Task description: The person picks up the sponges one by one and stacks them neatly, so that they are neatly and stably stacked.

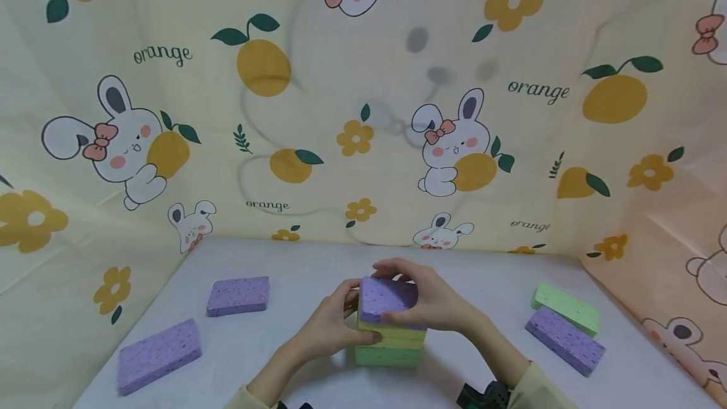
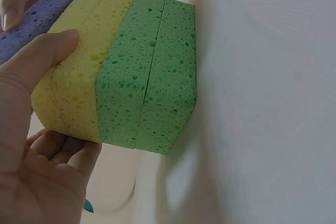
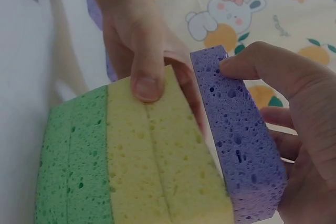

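Observation:
A stack stands on the white table: two green sponges point(image 2: 157, 72) at the bottom and two yellow sponges point(image 3: 152, 156) above them. My left hand point(image 1: 324, 328) grips the yellow layers, thumb on the near side and fingers round the far side. Over the stack, my right hand point(image 1: 436, 298) holds a purple sponge point(image 1: 385, 298) between thumb and fingers. In the right wrist view this sponge is tilted, with a wedge-shaped gap to the upper yellow sponge that narrows toward one end.
Two more purple sponges lie at the left, one farther back point(image 1: 238, 296) and one nearer point(image 1: 160, 356). At the right, a purple sponge point(image 1: 565, 340) lies against a green sponge point(image 1: 567, 308). A printed cloth point(image 1: 352, 81) with rabbits and oranges hangs behind the table point(image 1: 307, 384).

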Motion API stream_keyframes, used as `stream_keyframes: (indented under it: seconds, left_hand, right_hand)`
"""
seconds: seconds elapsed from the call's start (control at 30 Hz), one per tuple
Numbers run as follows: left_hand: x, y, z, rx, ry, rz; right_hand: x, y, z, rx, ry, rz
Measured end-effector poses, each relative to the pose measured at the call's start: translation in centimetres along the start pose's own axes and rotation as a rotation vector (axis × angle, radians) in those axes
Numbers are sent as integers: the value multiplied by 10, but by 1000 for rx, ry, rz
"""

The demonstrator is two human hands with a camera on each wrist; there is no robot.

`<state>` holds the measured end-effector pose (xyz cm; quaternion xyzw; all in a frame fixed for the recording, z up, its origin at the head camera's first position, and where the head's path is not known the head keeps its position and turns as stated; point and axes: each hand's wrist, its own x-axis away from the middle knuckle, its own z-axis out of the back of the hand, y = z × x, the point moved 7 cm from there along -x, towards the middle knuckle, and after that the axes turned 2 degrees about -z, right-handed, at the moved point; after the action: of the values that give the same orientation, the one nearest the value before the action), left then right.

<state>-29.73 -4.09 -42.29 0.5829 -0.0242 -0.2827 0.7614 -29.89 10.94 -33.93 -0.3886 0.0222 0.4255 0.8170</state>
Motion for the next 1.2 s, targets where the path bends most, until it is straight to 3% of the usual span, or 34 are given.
stream_keyframes:
  seconds: [0.23, 0.47, 0.7, 0.93, 1.2]
  left_hand:
    - [-1, 1, 0, -10, 7, -9]
    - [0, 1, 0, 8, 0, 2]
    - [0, -1, 1, 3, 14, 1]
    - [1, -2, 1, -5, 13, 10]
    - [1, -3, 1, -15, 17, 23]
  right_hand:
    - [1, 3, -6, 23, -28, -38]
    - [13, 8, -2, 103, 42, -109]
    - [21, 16, -3, 5, 82, -102]
    - [31, 32, -5, -108, 156, -196]
    - [38, 42, -9, -223, 210, -220]
